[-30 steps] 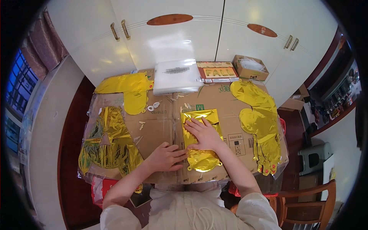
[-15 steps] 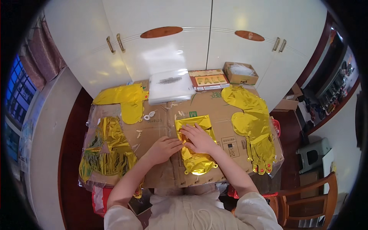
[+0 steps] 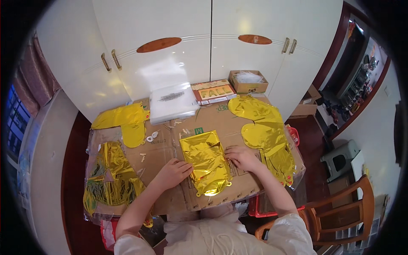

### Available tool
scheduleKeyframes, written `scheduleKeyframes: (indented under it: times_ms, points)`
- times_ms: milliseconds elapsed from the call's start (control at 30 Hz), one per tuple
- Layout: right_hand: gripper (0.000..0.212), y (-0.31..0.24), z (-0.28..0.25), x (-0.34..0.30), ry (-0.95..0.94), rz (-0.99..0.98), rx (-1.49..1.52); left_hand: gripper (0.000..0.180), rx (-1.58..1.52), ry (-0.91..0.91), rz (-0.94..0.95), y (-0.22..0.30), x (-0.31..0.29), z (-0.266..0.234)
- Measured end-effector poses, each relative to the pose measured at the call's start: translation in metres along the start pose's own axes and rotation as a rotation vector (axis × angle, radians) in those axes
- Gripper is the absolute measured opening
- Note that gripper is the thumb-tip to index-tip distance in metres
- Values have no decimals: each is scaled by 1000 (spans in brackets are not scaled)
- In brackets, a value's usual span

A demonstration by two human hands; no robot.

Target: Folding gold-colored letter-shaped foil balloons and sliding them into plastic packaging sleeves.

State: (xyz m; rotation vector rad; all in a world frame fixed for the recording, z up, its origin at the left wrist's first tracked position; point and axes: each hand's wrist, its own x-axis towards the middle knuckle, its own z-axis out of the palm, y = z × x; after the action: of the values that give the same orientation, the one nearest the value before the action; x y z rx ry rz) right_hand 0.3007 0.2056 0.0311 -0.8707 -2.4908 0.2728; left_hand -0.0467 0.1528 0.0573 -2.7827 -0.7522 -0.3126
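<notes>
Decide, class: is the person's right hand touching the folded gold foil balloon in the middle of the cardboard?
Touching. The head view shows the right hand with its fingertips on the right edge of the folded gold foil balloon.

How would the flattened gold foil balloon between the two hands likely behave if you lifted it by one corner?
The gold foil balloon looks thin and creased, so it would probably droop rather than stay stiff. Lying flat and uninflated, it is likely very light. Its glossy surface may slide easily on the cardboard under the left hand and right hand.
</notes>
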Motion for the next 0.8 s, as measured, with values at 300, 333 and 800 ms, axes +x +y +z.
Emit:
scheduleKeyframes:
  times_ms: [300,333,800]
  points:
    - [35,-8,-4,-17,-89,-93,-205,33,-88,-44,-28,-1,-8,12]
    - [37,-10,-6,-19,-100,-106,-216,33,-96,-44,-34,-1,-10,14]
    - [28,-50,-23,-41,-274,-264,-54,33,-103,-100,27,24,-21,-7]
